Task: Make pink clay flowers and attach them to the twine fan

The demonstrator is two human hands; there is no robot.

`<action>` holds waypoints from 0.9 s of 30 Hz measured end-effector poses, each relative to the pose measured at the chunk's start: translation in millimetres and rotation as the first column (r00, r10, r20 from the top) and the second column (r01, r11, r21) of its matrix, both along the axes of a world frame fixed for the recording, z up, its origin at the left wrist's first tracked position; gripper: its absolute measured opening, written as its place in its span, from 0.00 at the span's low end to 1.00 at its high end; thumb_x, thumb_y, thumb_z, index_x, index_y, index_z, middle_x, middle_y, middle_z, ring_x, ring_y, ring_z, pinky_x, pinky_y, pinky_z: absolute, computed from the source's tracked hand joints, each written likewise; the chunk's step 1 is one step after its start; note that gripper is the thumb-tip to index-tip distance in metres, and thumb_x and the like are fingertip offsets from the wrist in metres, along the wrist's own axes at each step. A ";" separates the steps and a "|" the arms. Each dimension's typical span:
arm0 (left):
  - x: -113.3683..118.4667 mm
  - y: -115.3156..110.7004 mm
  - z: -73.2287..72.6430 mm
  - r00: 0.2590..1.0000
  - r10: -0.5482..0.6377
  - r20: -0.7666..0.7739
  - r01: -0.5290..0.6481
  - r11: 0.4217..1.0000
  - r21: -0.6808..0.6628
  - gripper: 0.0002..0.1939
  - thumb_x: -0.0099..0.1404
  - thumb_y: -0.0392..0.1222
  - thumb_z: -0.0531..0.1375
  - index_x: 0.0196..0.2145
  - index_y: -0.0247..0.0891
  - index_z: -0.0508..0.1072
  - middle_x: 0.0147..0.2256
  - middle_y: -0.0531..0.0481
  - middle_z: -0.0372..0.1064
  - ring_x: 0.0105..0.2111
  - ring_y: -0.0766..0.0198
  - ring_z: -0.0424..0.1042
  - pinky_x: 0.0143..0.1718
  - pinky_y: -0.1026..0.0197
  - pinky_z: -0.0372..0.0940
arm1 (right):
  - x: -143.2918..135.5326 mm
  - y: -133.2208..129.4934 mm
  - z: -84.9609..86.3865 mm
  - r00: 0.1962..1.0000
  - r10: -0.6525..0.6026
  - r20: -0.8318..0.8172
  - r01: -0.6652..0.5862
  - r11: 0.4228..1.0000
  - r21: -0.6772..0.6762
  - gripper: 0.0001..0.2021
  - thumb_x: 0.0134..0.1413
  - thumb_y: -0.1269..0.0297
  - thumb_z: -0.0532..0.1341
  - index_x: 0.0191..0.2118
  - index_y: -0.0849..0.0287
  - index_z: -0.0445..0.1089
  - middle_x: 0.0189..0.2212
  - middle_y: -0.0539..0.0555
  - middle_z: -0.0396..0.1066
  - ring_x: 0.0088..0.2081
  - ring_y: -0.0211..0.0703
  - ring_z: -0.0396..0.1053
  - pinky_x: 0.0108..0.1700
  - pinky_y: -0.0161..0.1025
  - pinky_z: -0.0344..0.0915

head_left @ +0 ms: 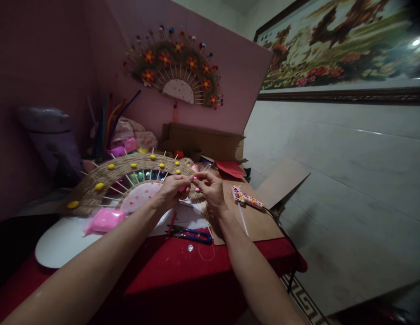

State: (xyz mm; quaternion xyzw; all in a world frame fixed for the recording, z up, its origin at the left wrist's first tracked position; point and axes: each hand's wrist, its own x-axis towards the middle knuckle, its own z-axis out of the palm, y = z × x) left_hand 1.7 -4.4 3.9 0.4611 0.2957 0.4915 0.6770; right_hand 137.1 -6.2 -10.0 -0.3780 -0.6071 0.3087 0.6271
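Note:
My left hand (174,188) and my right hand (211,189) meet over the right end of a woven fan (84,187). Their fingertips pinch together at a small bit of pink clay (195,178). More pink shows under the curled fingers of my left hand. Twine wound around thin sticks forms the fan's arch, and yellow clay dots (111,166) sit along it. A white half-round piece with pink dots (140,195) lies at the fan's centre. Near my left forearm lies a bag of pink clay (105,220).
Blue thread snips (192,235) and a clear gem (190,248) lie on the red tablecloth (182,280). A patterned glue gun (246,197) with a cord rests on cardboard (264,228) at right. A finished fan (177,67) hangs on the pink board behind.

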 end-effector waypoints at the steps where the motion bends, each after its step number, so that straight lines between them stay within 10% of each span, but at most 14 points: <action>1: -0.1 -0.5 0.5 1.000 -0.003 0.002 0.003 1.000 0.000 0.18 0.40 0.45 0.71 0.19 0.33 0.67 0.13 0.54 0.60 0.12 0.75 0.54 0.14 0.69 0.45 | 0.1 0.0 -0.1 1.000 0.001 0.005 -0.001 1.000 0.005 0.13 0.42 0.54 0.66 0.31 0.58 0.73 0.28 0.50 0.69 0.26 0.35 0.64 0.26 0.33 0.65; 27: -0.9 0.9 2.1 0.999 -0.003 0.033 0.003 1.000 -0.009 0.17 0.41 0.45 0.71 0.22 0.32 0.71 0.14 0.54 0.60 0.13 0.75 0.53 0.14 0.70 0.43 | 5.1 0.1 3.4 0.993 -0.117 0.036 0.118 0.992 -0.050 0.15 0.48 0.53 0.61 0.37 0.58 0.73 0.34 0.53 0.72 0.28 0.38 0.66 0.28 0.34 0.66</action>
